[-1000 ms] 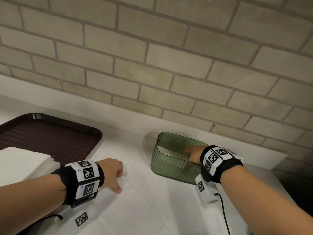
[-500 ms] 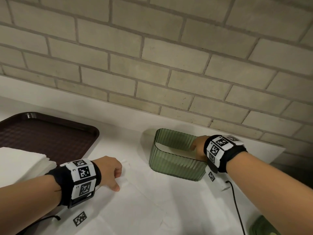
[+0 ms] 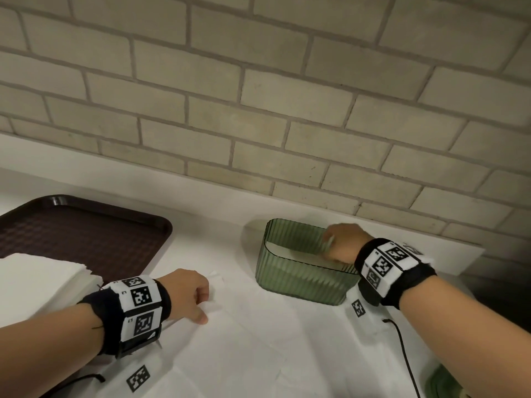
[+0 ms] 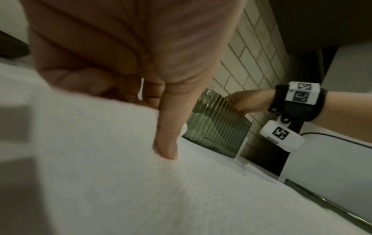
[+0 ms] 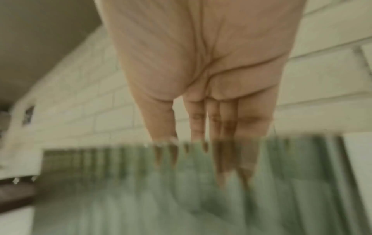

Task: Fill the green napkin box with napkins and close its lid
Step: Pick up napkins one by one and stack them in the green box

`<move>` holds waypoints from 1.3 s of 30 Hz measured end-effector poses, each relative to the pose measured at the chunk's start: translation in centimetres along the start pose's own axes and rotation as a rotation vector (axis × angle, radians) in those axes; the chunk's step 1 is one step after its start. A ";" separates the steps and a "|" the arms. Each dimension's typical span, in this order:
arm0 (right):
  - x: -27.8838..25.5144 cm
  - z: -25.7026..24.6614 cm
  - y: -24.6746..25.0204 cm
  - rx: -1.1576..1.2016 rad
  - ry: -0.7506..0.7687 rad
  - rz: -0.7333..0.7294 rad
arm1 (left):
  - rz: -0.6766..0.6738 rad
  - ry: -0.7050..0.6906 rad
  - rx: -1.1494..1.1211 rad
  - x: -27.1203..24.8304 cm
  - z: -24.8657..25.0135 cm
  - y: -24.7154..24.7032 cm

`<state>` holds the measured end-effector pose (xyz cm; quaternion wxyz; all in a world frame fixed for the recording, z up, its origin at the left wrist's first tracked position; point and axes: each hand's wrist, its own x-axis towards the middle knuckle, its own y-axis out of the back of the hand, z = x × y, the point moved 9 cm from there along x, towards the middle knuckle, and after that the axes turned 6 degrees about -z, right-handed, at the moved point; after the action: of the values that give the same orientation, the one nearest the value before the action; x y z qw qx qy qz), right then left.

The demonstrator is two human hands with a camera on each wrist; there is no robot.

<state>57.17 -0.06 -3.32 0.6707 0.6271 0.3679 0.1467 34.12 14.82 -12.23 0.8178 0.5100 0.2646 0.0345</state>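
Observation:
The green ribbed napkin box (image 3: pixel 301 278) stands open-topped by the brick wall, with white napkins (image 3: pixel 287 251) lying low inside. My right hand (image 3: pixel 342 245) is over the box's right end. In the right wrist view its straight fingers (image 5: pixel 227 124) dip behind the blurred green wall (image 5: pixel 181 190) and hold nothing. My left hand (image 3: pixel 186 294) rests on a white sheet (image 3: pixel 244 340) left of the box. Its fingers are curled, and the thumb (image 4: pixel 169 135) presses down on the sheet. A dark green piece, perhaps the lid (image 3: pixel 442 383), shows at the lower right edge.
A stack of white napkins (image 3: pixel 37 280) lies at the left, partly on a brown tray (image 3: pixel 86 234). The brick wall (image 3: pixel 258 110) and a white ledge run close behind the box. A black cable (image 3: pixel 402 349) trails from my right wrist across the counter.
My right hand has risen from deep in the box's middle to its right end near the rim. The left hand has stayed put on the sheet.

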 end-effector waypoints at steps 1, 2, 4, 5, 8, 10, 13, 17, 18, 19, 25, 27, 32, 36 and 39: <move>-1.2 -0.1 0.9 0.090 0.040 0.066 | 0.014 -0.013 -0.006 -0.2 0.1 0.1; -2.7 -0.3 1.8 0.188 0.089 0.143 | 0.035 -0.028 -0.010 -0.4 0.3 0.3; -5.4 0.1 2.4 0.343 0.164 0.258 | 0.072 -0.045 -0.011 -0.9 0.6 0.9; -6.4 0.5 2.1 0.382 0.200 0.272 | 0.084 -0.049 -0.020 -1.2 0.7 1.2; -9.1 1.2 -1.0 0.373 0.275 0.140 | 0.081 -0.055 -0.076 -1.9 0.7 2.3; -10.2 1.9 -4.4 0.275 0.262 -0.009 | 0.080 -0.044 -0.101 -2.4 0.6 3.3; -11.7 2.8 -9.7 0.112 0.230 -0.183 | 0.053 -0.011 -0.093 -3.2 0.8 4.5; -12.3 3.3 -11.9 0.055 0.215 -0.176 | 0.080 -0.039 -0.065 -4.4 2.1 7.1; -12.3 3.2 -11.9 0.072 0.206 -0.151 | 0.100 -0.072 -0.076 -4.7 2.9 7.9; -12.2 3.1 -11.9 0.088 0.191 -0.128 | 0.128 -0.114 -0.100 -5.1 3.8 8.9; -11.2 1.4 -12.1 0.168 0.188 -0.126 | 0.258 -0.324 -0.358 -6.0 9.1 15.3; -11.0 1.2 -11.9 0.145 0.208 -0.141 | 0.296 -0.326 -0.459 -5.1 10.2 17.0; -9.9 2.6 -11.7 0.104 0.125 -0.180 | 0.391 -0.169 -0.645 -0.2 10.9 17.4; -9.2 3.9 -11.1 0.084 0.082 -0.169 | 0.331 -0.051 -0.624 3.9 11.3 14.2; -9.0 4.7 -11.3 0.060 0.049 -0.211 | 0.291 0.016 -0.576 6.0 11.3 12.2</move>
<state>51.24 -11.34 -11.52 0.6540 0.6010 0.4525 0.0793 47.14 13.41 -0.34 0.9129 0.2896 0.1745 0.2286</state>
